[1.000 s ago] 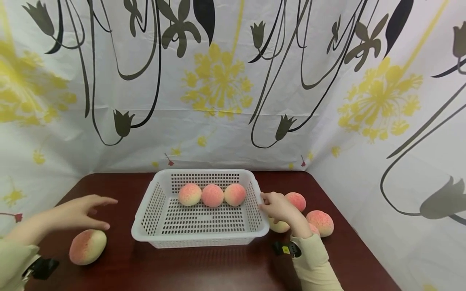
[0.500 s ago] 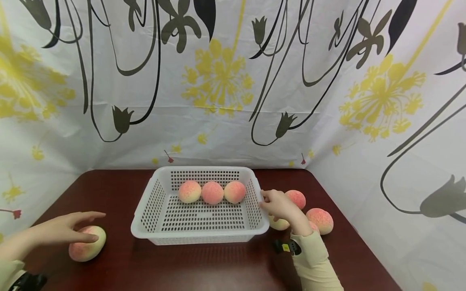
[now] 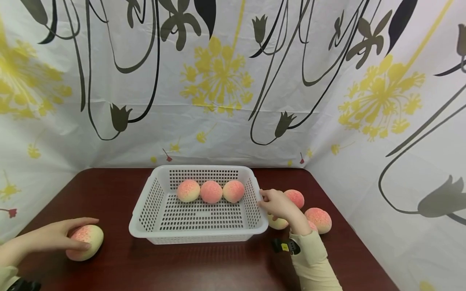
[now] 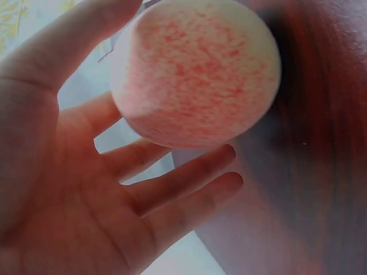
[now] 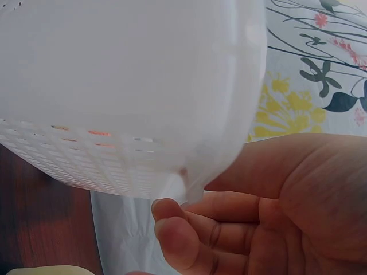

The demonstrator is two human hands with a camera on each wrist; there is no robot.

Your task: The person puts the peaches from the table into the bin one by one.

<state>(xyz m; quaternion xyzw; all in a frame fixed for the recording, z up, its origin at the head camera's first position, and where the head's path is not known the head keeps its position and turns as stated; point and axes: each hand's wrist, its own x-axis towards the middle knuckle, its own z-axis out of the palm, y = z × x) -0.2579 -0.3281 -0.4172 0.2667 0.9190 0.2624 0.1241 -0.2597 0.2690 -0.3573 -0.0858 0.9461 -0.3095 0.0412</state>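
My left hand [image 3: 54,236] holds a red-and-yellow peach [image 3: 92,237] on the left side of the table, thumb across its near side and a finger over its top. In the left wrist view the peach [image 4: 200,74] sits between thumb and index finger, while other fingers [image 4: 183,183] stretch out below it. A white perforated plastic basket [image 3: 198,234] stands in the middle, with three peaches [image 3: 211,192] in a row towards its back. With curled fingers my right hand [image 3: 280,206] pinches the basket's right rim; the right wrist view shows the fingertips [image 5: 178,238] against that rim [image 5: 229,126].
Several more peaches [image 3: 318,220] lie on the dark red table [image 3: 204,266] right of the basket, partly hidden by the right hand and forearm. A flower-printed white cloth [image 3: 214,137] hangs behind the table and along its sides.
My left hand has come down and left onto the peach, its thumb now across the near side. The right hand has stayed at the basket rim. The head view has tilted slightly.
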